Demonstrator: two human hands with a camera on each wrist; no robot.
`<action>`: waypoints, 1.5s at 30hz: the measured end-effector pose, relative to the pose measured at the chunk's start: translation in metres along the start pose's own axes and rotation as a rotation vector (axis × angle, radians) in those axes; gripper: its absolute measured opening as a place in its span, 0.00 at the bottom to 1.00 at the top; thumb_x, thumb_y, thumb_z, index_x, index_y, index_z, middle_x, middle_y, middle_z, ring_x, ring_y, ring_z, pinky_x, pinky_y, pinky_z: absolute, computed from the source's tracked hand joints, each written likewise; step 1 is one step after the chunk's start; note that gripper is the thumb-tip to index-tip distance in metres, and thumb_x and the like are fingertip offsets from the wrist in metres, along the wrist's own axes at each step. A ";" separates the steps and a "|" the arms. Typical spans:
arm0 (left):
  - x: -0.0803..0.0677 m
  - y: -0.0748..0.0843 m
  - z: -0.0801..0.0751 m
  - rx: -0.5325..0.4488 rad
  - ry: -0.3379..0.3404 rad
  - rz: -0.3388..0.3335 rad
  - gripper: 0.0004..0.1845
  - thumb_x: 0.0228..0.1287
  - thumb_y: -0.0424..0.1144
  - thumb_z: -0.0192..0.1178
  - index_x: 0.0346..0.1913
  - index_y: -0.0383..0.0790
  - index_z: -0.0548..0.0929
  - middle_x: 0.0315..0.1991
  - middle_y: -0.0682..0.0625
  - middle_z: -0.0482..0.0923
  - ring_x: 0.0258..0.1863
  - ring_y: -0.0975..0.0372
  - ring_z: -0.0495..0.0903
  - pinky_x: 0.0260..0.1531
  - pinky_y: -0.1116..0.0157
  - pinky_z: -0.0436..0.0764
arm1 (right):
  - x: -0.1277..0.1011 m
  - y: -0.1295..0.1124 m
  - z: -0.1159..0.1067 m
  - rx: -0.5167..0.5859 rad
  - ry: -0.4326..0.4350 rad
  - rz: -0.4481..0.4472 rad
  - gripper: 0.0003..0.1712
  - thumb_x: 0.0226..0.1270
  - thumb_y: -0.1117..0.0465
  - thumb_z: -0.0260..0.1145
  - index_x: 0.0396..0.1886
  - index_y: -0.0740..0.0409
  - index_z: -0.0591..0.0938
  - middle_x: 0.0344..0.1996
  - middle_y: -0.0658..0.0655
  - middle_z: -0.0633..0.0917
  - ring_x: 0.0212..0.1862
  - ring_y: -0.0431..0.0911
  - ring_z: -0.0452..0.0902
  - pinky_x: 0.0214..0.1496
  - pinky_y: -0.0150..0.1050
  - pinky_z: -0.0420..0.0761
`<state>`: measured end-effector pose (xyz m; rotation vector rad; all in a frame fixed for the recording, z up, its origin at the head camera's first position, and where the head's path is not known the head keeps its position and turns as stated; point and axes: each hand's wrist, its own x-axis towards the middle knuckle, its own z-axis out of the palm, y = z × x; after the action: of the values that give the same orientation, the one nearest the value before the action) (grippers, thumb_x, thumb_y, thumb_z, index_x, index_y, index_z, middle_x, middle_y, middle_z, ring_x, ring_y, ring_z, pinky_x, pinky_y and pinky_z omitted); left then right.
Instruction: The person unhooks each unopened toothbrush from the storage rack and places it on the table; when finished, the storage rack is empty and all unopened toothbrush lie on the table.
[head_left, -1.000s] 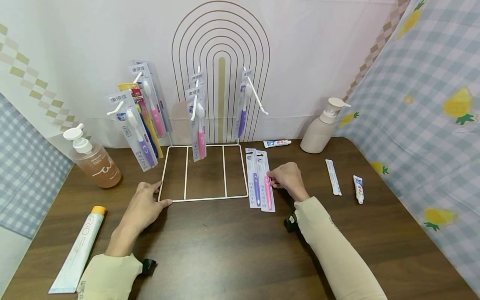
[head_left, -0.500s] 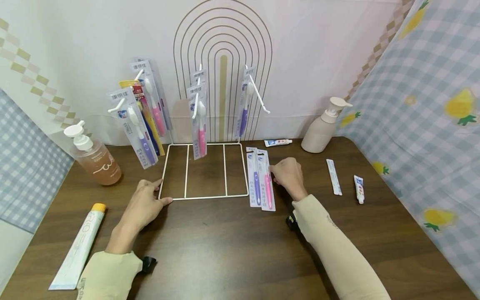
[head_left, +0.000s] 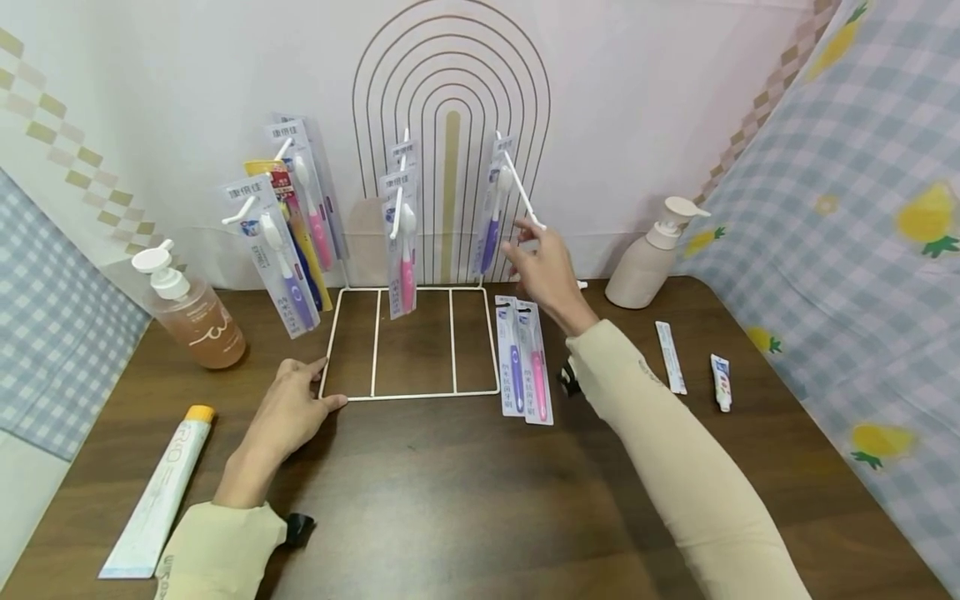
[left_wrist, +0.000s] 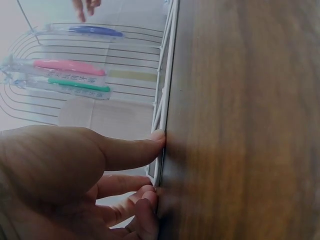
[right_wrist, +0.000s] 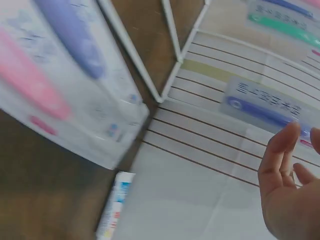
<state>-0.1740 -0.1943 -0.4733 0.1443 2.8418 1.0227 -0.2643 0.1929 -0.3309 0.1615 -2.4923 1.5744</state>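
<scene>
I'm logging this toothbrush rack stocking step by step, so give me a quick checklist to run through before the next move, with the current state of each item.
1. Left hand steadies the white wire display rack at its front-left base corner: ok.
2. Right hand holds nothing, fingers relaxed: ok.
3. Right hand is up by the rack's right white peg: ok; contact cannot tell.
4. Purple toothbrush pack hangs on that peg: ok.
5. Two flat toothbrush packs, purple and pink, lie on the brown wooden table beside the rack: ok.
6. Free room left on the peg: cannot tell.
</scene>
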 end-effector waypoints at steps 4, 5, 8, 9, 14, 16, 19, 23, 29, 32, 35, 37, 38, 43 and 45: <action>-0.003 0.000 0.001 -0.002 -0.010 -0.004 0.47 0.77 0.47 0.75 0.87 0.26 0.67 0.65 0.32 0.72 0.52 0.48 0.79 0.54 0.49 0.80 | 0.016 -0.014 0.002 0.113 -0.001 0.003 0.32 0.84 0.69 0.67 0.83 0.66 0.75 0.70 0.75 0.76 0.32 0.41 0.82 0.26 0.30 0.83; -0.004 -0.001 0.001 -0.003 -0.010 -0.005 0.47 0.77 0.47 0.75 0.87 0.26 0.67 0.65 0.32 0.72 0.52 0.48 0.79 0.54 0.49 0.80 | 0.019 -0.016 0.003 0.130 -0.003 0.012 0.32 0.83 0.70 0.67 0.83 0.67 0.75 0.70 0.75 0.76 0.32 0.41 0.82 0.26 0.31 0.84; -0.006 -0.002 0.002 -0.002 -0.007 -0.006 0.46 0.77 0.47 0.75 0.87 0.26 0.67 0.66 0.32 0.72 0.52 0.48 0.80 0.54 0.50 0.81 | 0.025 -0.023 0.003 0.173 -0.020 0.049 0.32 0.81 0.72 0.66 0.82 0.68 0.75 0.72 0.74 0.75 0.35 0.41 0.83 0.28 0.31 0.85; -0.006 -0.003 0.002 0.000 -0.005 -0.004 0.46 0.77 0.47 0.75 0.87 0.26 0.68 0.66 0.32 0.72 0.52 0.48 0.80 0.53 0.51 0.81 | 0.026 -0.024 0.003 0.177 -0.026 0.058 0.31 0.81 0.72 0.65 0.81 0.69 0.75 0.73 0.73 0.76 0.36 0.41 0.83 0.29 0.31 0.86; -0.006 -0.005 0.003 0.011 0.003 0.006 0.46 0.76 0.47 0.76 0.86 0.26 0.69 0.65 0.32 0.73 0.50 0.49 0.82 0.51 0.53 0.80 | 0.028 -0.031 0.002 0.214 -0.032 0.074 0.19 0.82 0.72 0.66 0.68 0.71 0.82 0.64 0.68 0.84 0.37 0.41 0.83 0.30 0.30 0.85; -0.006 -0.005 0.004 0.015 0.005 0.010 0.46 0.76 0.47 0.76 0.86 0.26 0.69 0.64 0.32 0.73 0.50 0.49 0.82 0.51 0.54 0.80 | 0.028 -0.032 0.001 0.230 -0.020 0.067 0.09 0.82 0.72 0.67 0.56 0.69 0.84 0.53 0.62 0.87 0.36 0.41 0.83 0.30 0.30 0.85; -0.006 -0.005 0.005 0.016 0.011 0.017 0.46 0.76 0.47 0.76 0.86 0.26 0.70 0.63 0.33 0.74 0.49 0.50 0.82 0.49 0.56 0.79 | 0.027 -0.033 -0.002 0.241 -0.005 0.029 0.04 0.83 0.71 0.68 0.42 0.63 0.83 0.39 0.53 0.87 0.34 0.39 0.84 0.29 0.30 0.85; -0.005 -0.004 0.005 0.012 0.013 0.025 0.46 0.76 0.47 0.76 0.86 0.26 0.69 0.62 0.34 0.74 0.48 0.51 0.81 0.48 0.58 0.78 | 0.023 -0.031 -0.010 0.249 0.014 -0.024 0.05 0.84 0.71 0.68 0.42 0.64 0.84 0.32 0.47 0.87 0.31 0.37 0.84 0.28 0.29 0.85; -0.002 -0.004 0.004 0.011 0.015 0.022 0.46 0.76 0.47 0.76 0.86 0.26 0.69 0.63 0.33 0.73 0.49 0.50 0.81 0.49 0.58 0.78 | 0.019 -0.026 -0.023 0.234 0.035 -0.022 0.08 0.84 0.70 0.70 0.53 0.73 0.87 0.30 0.44 0.87 0.30 0.35 0.83 0.28 0.28 0.83; -0.002 -0.005 0.003 0.007 0.010 0.018 0.46 0.76 0.46 0.76 0.86 0.26 0.69 0.65 0.32 0.73 0.50 0.50 0.82 0.50 0.57 0.79 | 0.018 -0.026 -0.025 0.226 0.031 -0.021 0.10 0.84 0.70 0.71 0.55 0.73 0.87 0.30 0.44 0.88 0.29 0.35 0.83 0.28 0.28 0.83; -0.001 -0.005 0.003 0.005 0.007 0.016 0.46 0.76 0.46 0.76 0.86 0.26 0.69 0.65 0.32 0.73 0.50 0.49 0.83 0.50 0.58 0.79 | 0.017 -0.027 -0.027 0.230 0.015 -0.020 0.10 0.83 0.70 0.71 0.56 0.72 0.87 0.30 0.43 0.89 0.29 0.35 0.84 0.29 0.28 0.83; -0.001 -0.005 0.003 0.007 0.005 0.015 0.46 0.76 0.47 0.76 0.86 0.26 0.69 0.65 0.32 0.73 0.50 0.49 0.82 0.49 0.58 0.79 | 0.015 -0.029 -0.029 0.235 0.005 -0.022 0.08 0.84 0.70 0.71 0.55 0.71 0.87 0.30 0.44 0.89 0.29 0.35 0.84 0.29 0.28 0.83; -0.001 -0.005 0.003 0.008 0.004 0.013 0.46 0.76 0.47 0.76 0.86 0.26 0.69 0.65 0.32 0.73 0.50 0.49 0.82 0.49 0.58 0.79 | 0.014 -0.030 -0.029 0.240 0.002 -0.024 0.07 0.84 0.70 0.71 0.54 0.71 0.87 0.30 0.44 0.89 0.29 0.36 0.84 0.28 0.28 0.83; 0.000 -0.004 0.002 0.011 0.002 0.008 0.46 0.77 0.47 0.76 0.87 0.27 0.68 0.65 0.33 0.73 0.51 0.49 0.82 0.49 0.58 0.79 | 0.008 -0.030 -0.035 0.247 -0.001 -0.037 0.04 0.83 0.71 0.70 0.51 0.68 0.87 0.30 0.44 0.89 0.29 0.36 0.84 0.29 0.28 0.84; 0.000 -0.004 0.002 0.011 0.005 0.010 0.46 0.77 0.47 0.76 0.87 0.27 0.68 0.65 0.33 0.73 0.51 0.49 0.82 0.49 0.58 0.78 | 0.006 -0.027 -0.038 0.256 0.002 -0.045 0.01 0.83 0.71 0.70 0.48 0.65 0.87 0.30 0.44 0.89 0.30 0.36 0.84 0.29 0.29 0.84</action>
<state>-0.1743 -0.1960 -0.4770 0.1574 2.8540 1.0107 -0.2609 0.2152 -0.2899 0.2498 -2.2600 1.8678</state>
